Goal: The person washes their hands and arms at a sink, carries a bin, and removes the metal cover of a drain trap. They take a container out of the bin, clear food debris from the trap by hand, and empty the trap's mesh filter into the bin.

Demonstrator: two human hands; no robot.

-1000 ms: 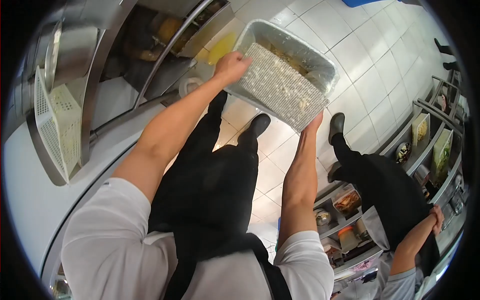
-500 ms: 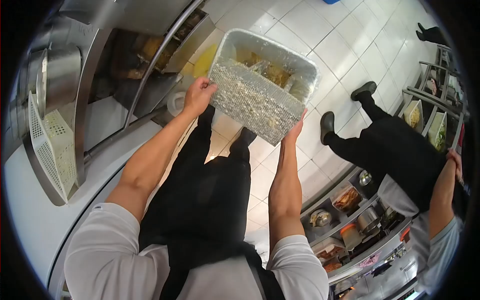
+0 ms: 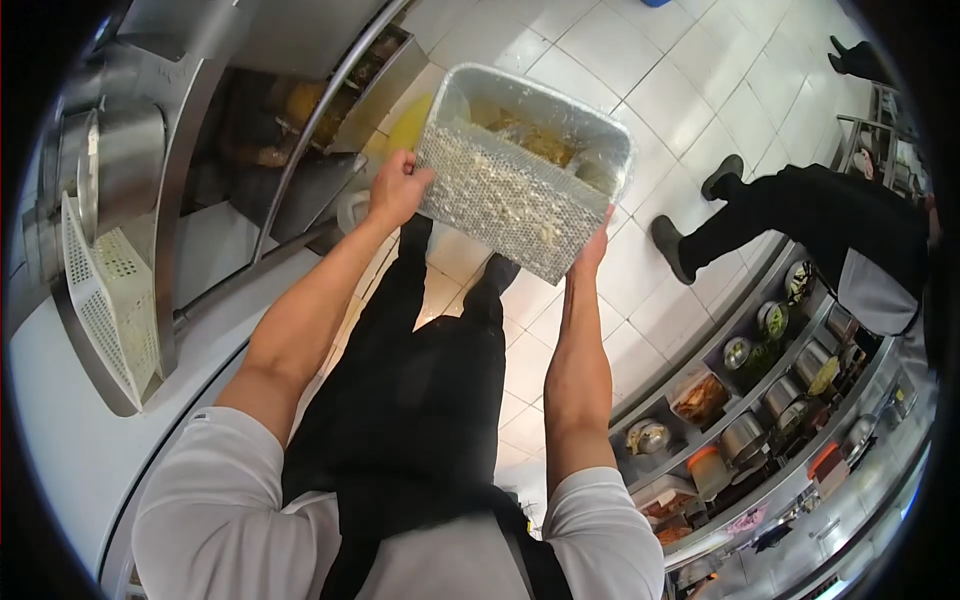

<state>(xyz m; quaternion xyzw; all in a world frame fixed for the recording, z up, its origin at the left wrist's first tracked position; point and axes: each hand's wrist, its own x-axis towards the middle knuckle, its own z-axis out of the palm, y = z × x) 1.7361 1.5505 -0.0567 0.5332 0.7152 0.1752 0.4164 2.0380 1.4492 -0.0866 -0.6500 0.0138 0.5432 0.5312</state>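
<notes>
Both of my hands hold a metal mesh tray [image 3: 500, 200], whose honeycomb surface is covered with pale crumbs. My left hand [image 3: 399, 188] is closed on its left edge, thumb on top. At the right edge is my right hand [image 3: 592, 250], its fingers mostly hidden behind the mesh. The tray slants over the near half of a grey rectangular bin [image 3: 540, 82]. Yellowish-brown wet scraps [image 3: 540, 140] show inside the bin past the tray. Whether the mesh rests on the bin's rim, I cannot tell.
A steel counter [image 3: 75, 400] with a white perforated basket [image 3: 115, 300] runs along my left. To the right, shelves hold several food containers and pots [image 3: 742, 438]. A co-worker in black trousers [image 3: 790, 205] stands on the white tiled floor [image 3: 640, 290].
The co-worker on the right has moved away toward the upper right, uncovering more of the food shelves. My hands and the mesh tray have barely shifted.
</notes>
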